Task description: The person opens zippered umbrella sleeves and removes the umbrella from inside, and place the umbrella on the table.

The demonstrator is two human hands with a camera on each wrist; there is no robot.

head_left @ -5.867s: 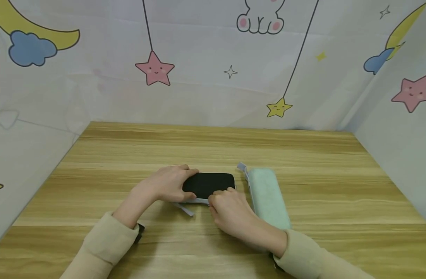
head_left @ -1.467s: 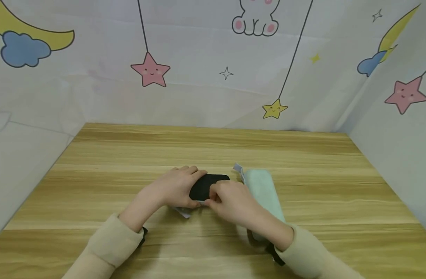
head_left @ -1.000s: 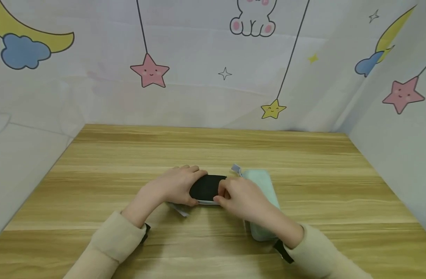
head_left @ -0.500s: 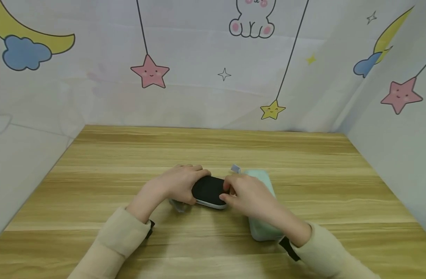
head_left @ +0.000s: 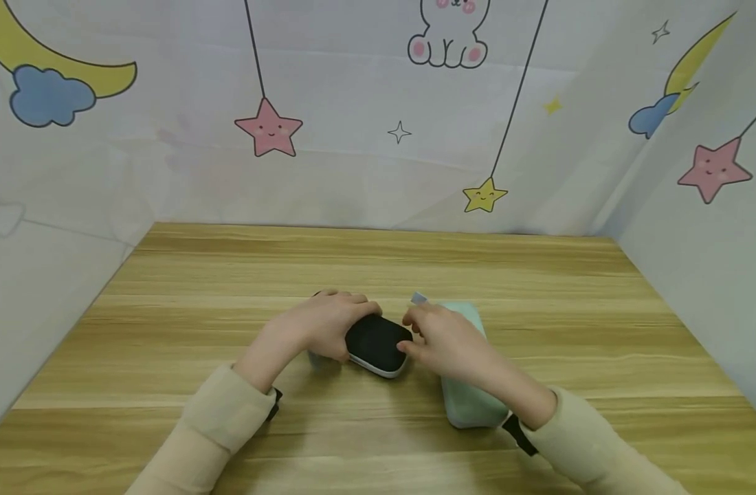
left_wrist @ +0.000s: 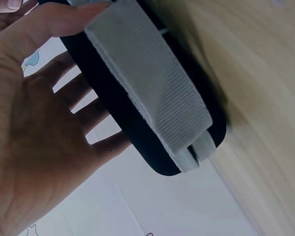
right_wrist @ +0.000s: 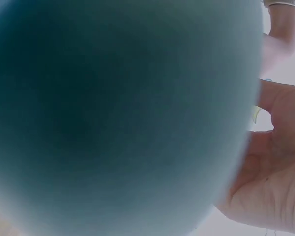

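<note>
A small black zipper case with a pale zip edge sits at mid-table, turned at an angle. My left hand grips its left part, thumb on the near side and fingers over the far side. In the left wrist view, the left thumb lies by a grey ribbed strap on the case's end. At the right end, my right hand has its thumb and curled fingertips against the case edge; any zip pull there is hidden. A mint-green pencil case lies partly under the right wrist.
The pencil case's grey tab sticks out behind the right hand. Its blurred green side fills most of the right wrist view. A wooden table meets a white printed cloth at the back and sides.
My right hand has slid rightward along the front edge to the case's right end. The case has turned clockwise, near right corner toward me, and my left hand has shifted slightly right with it.
</note>
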